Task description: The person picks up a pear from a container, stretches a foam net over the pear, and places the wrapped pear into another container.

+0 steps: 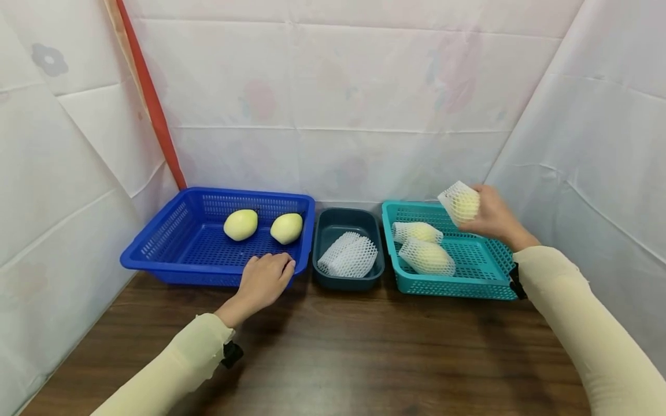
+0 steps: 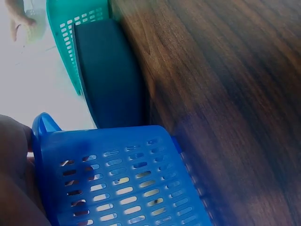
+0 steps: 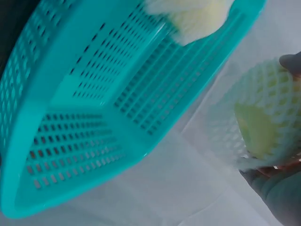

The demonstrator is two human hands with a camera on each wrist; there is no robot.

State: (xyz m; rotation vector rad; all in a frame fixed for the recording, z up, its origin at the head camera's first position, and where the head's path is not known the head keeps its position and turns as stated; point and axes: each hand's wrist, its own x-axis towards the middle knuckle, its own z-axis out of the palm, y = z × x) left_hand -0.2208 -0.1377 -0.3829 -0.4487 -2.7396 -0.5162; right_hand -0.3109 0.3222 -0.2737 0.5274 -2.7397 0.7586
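Head: a netted fruit point(image 1: 465, 206) is grasped by the right hand point(image 1: 493, 215) near the teal basket point(image 1: 458, 285), apparently so the net point(image 1: 451, 195) stays on. Two other netted fruits point(image 1: 429, 258) are laid inside; two bare fruits point(image 1: 241, 225) lie in the blue basket point(image 1: 192, 276) and at least two nets point(image 1: 355, 257) in the box point(image 1: 346, 282), seemingly sorted by kind. Left wrist: the left hand point(image 2: 16, 172) is rested at the blue rim; its grip cannot be told. Right wrist: the held fruit is shown clear of the basket.

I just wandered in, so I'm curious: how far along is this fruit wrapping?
Looks done: two netted fruits lie in the teal basket. In hand: the right hand holds a third netted fruit. Apparently left: two bare fruits in the blue basket.
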